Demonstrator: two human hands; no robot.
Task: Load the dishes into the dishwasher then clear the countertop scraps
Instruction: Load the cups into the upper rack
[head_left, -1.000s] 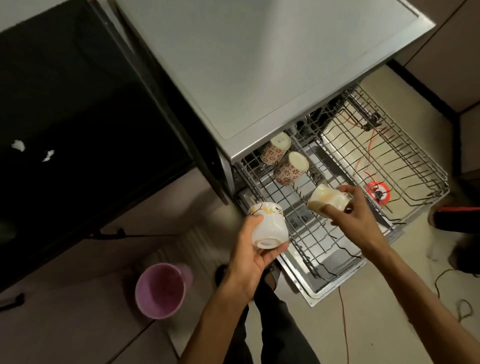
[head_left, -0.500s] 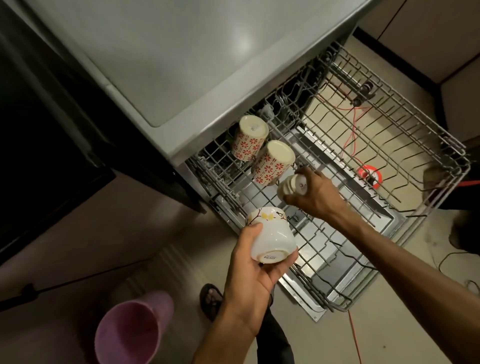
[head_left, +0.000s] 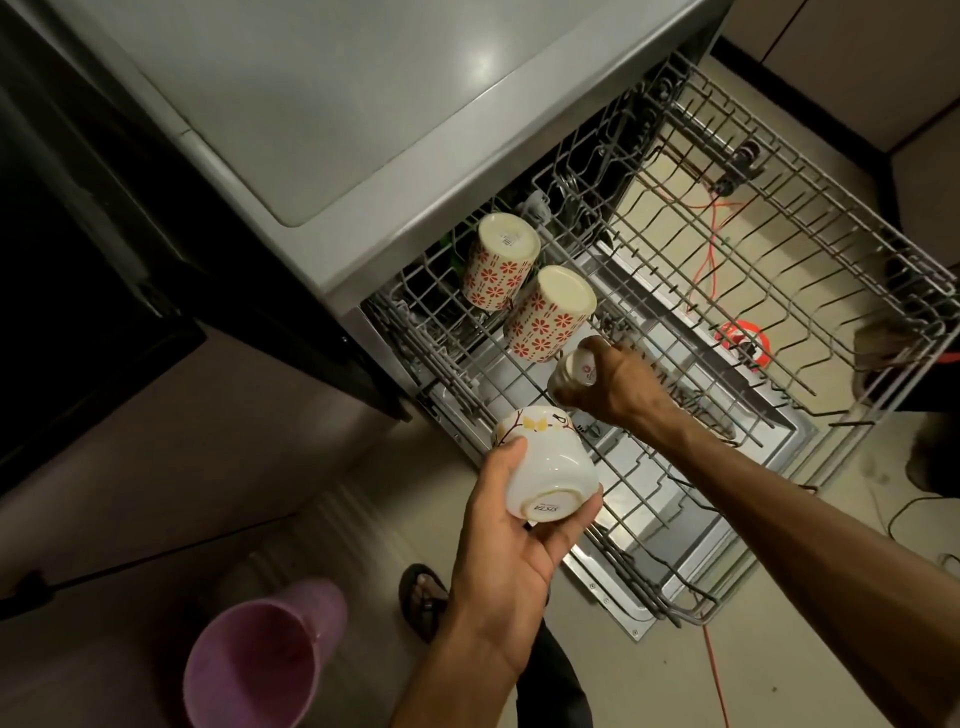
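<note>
The dishwasher's wire rack (head_left: 810, 291) is pulled out over the open door. Two cream cups with red flowers (head_left: 501, 270) (head_left: 550, 314) lie tilted, bases up, at the rack's back left. My right hand (head_left: 618, 387) grips a small white cup (head_left: 579, 369) upside down, low over the rack just right of the flowered cups. My left hand (head_left: 511, 540) holds a white cup with a yellow butterfly pattern (head_left: 545, 467), base toward me, above the rack's front left corner.
The grey dishwasher top (head_left: 332, 104) fills the upper middle. A pink bucket (head_left: 254, 665) stands on the floor at lower left, next to my sandalled foot (head_left: 421, 603). An orange cable (head_left: 714, 675) runs across the floor under the rack. Dark cabinet (head_left: 62, 260) on the left.
My right hand has turned the small cup over and lowered it leftward toward the rack beside the flowered cups. The view has moved closer; my left hand keeps its cup.
</note>
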